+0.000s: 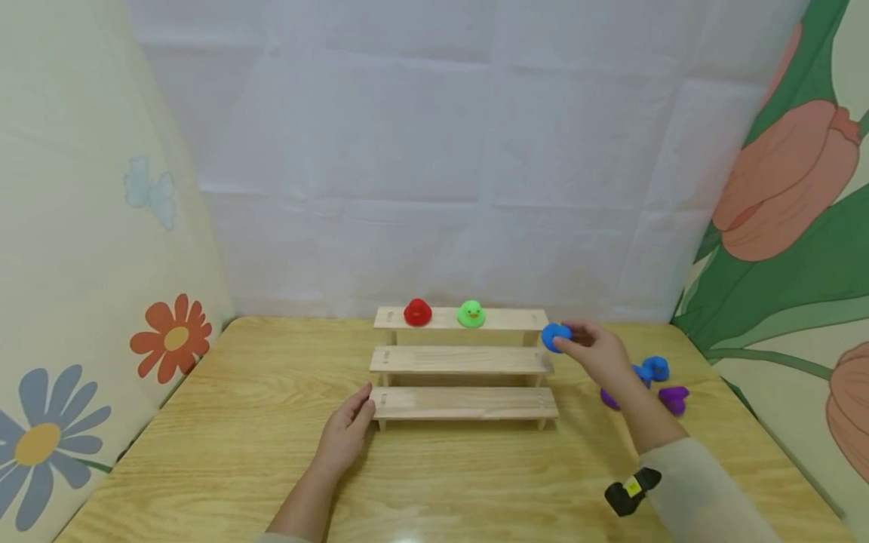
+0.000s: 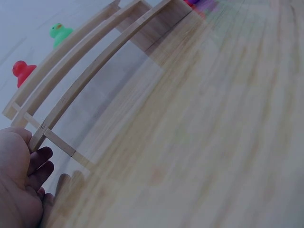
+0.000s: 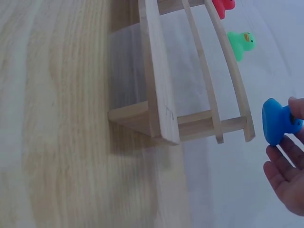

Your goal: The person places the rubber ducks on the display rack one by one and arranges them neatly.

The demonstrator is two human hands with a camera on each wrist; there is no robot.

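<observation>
A three-step wooden stand (image 1: 465,403) stands on the table, with a red rubber duck (image 1: 417,312) and a green rubber duck (image 1: 471,314) side by side on its top step. My left hand (image 1: 346,431) holds the left end of the bottom step; the left wrist view shows the board's end between thumb and fingers. In my right hand (image 1: 597,353), a blue rubber duck (image 3: 275,121) is pinched between thumb and fingers. It hangs in the air just off the right end of the upper steps, apart from the wood.
Several more blue and purple rubber ducks lie on the table at the right, among them a blue duck (image 1: 656,368) and a purple duck (image 1: 674,400); my right forearm partly covers the group. A white cloth (image 1: 407,151) hangs behind the table (image 1: 271,377), with patterned cloths on both sides.
</observation>
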